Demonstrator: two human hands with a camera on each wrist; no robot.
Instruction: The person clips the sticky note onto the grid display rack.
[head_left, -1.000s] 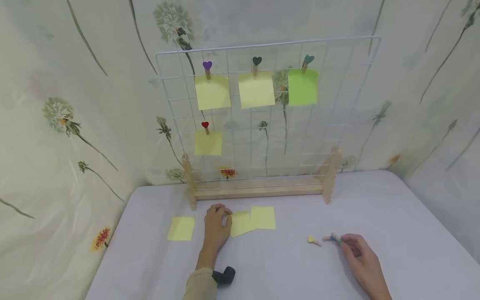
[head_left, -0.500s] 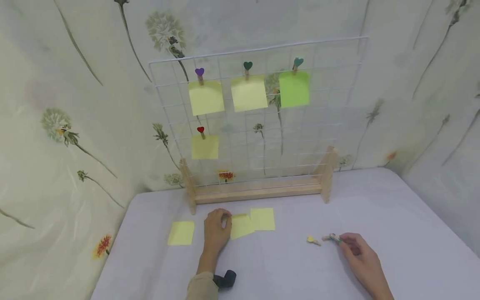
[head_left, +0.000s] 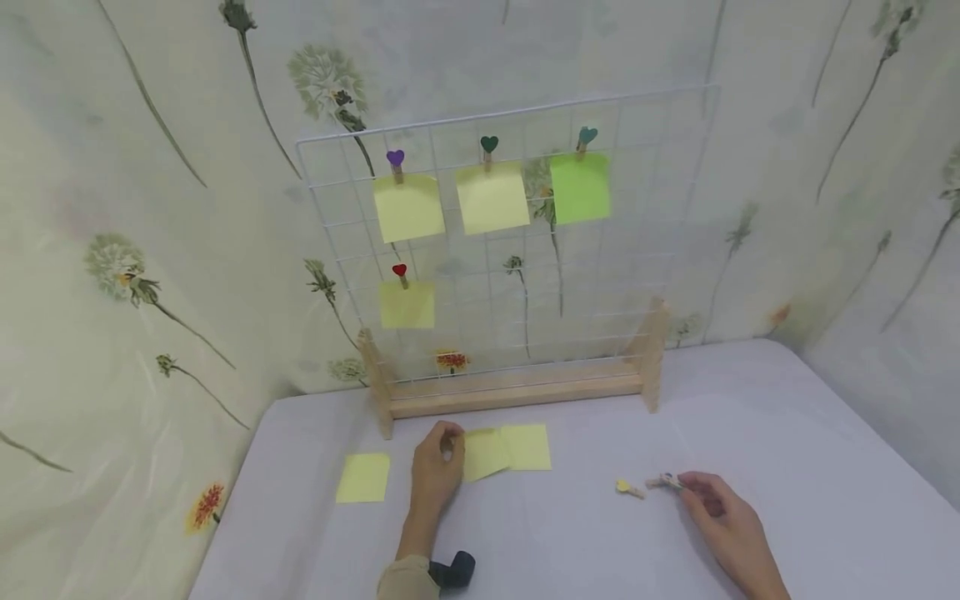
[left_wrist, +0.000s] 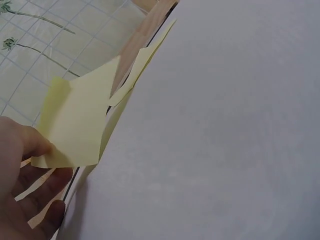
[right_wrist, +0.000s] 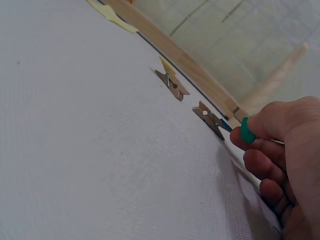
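My left hand (head_left: 438,475) pinches a yellow sticky note (left_wrist: 77,120) by one corner between thumb and fingers; its near side is tilted up off the tabletop. Beside it lies another yellow sticky note (head_left: 527,447), overlapping it in the head view. A third yellow sticky note (head_left: 363,478) lies left of that hand. On the right, my right hand (head_left: 723,517) pinches a small wooden clothespin with a green heart (right_wrist: 246,130), most of it hidden by the fingers. Close to those fingertips are a blue-topped clothespin (right_wrist: 210,119) and, farther left, a yellow-heart clothespin (head_left: 628,489).
A white wire grid (head_left: 487,337) in a wooden stand (head_left: 517,397) rises at the back of the white table (head_left: 562,550). Heart clothespins fix yellow notes (head_left: 408,208) and one green note (head_left: 581,188) to it. A flowered cloth (head_left: 135,375) hangs behind.
The head view has tilted and shifted a little, so the grid sits lower in it. My left hand has stayed at the note, and my right hand has barely moved.
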